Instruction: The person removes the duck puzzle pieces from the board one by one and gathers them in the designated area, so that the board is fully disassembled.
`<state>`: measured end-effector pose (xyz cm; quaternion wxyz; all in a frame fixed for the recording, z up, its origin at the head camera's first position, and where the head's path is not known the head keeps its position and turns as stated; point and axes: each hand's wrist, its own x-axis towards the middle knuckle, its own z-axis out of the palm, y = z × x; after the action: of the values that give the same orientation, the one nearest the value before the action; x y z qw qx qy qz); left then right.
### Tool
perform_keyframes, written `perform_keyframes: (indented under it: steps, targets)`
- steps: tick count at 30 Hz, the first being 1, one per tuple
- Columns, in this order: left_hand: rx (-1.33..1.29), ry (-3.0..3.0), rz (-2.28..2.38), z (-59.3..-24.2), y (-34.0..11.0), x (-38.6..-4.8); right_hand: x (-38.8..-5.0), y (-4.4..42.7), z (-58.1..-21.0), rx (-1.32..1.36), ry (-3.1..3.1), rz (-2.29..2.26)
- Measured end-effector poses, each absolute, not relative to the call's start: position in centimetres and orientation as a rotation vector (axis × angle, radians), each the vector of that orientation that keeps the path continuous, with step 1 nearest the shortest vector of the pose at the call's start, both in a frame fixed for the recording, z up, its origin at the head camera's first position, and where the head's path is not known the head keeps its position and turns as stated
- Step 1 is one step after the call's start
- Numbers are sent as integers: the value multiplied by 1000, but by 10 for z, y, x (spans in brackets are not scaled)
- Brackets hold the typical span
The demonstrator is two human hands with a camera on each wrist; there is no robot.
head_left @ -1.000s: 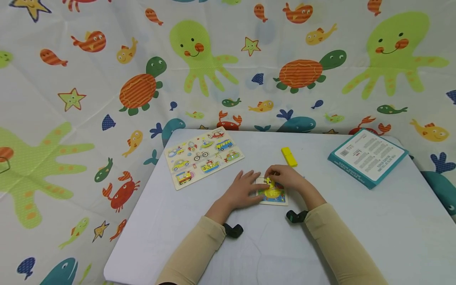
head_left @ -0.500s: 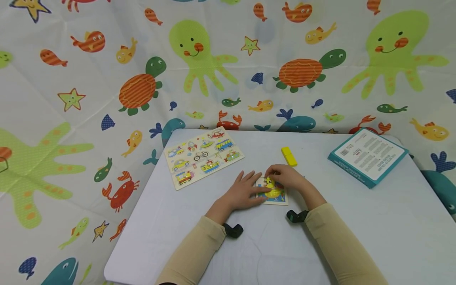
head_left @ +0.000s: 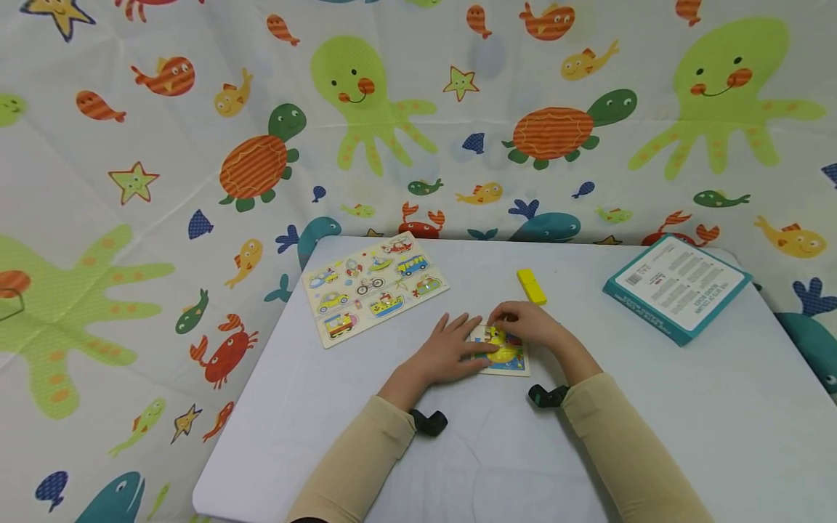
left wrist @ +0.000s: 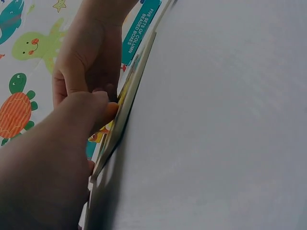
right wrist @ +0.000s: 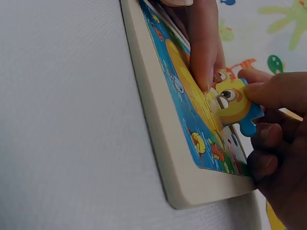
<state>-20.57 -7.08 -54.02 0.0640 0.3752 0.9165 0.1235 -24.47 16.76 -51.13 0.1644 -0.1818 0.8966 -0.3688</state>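
Note:
A small wooden jigsaw puzzle [head_left: 513, 368] with a yellow duck picture lies on the white table between the hands. My right hand [head_left: 531, 325] pinches a jigsaw piece [right wrist: 233, 101] between thumb and fingers. In the right wrist view this piece shows a yellow face with eyes and a blue edge. It is tilted up from the puzzle's picture surface. My left hand [head_left: 443, 354] rests over the puzzle's left side, fingers spread, with a fingertip on the duck near the piece. That hand covers part of the picture.
Behind the left hand lies a wooden vehicle puzzle board [head_left: 375, 289]. A yellow block [head_left: 531, 287] sits beyond the right hand. At the back right is a teal and white box [head_left: 676, 288]. A sea-animal curtain [head_left: 458, 43] hangs behind the table [head_left: 275, 450].

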Motion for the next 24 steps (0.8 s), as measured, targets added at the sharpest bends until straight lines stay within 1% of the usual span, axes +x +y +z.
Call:
perform_keyframes:
  steps: [6, 13, 18, 24]
  targets:
    - [1126, 2759, 369, -539, -71, -206, -242, 170, -511, -551, 2583, -1049]
    - [1116, 2749, 374, -538, -71, -206, -246, 173, -509, -422, 2640, -1031]
    - [1116, 2755, 385, -539, -70, -206, -248, 184, -506, -360, 2616, -1033]
    - [1132, 2774, 379, -542, -70, -205, -247, 207, -498, -346, 2600, -1023]
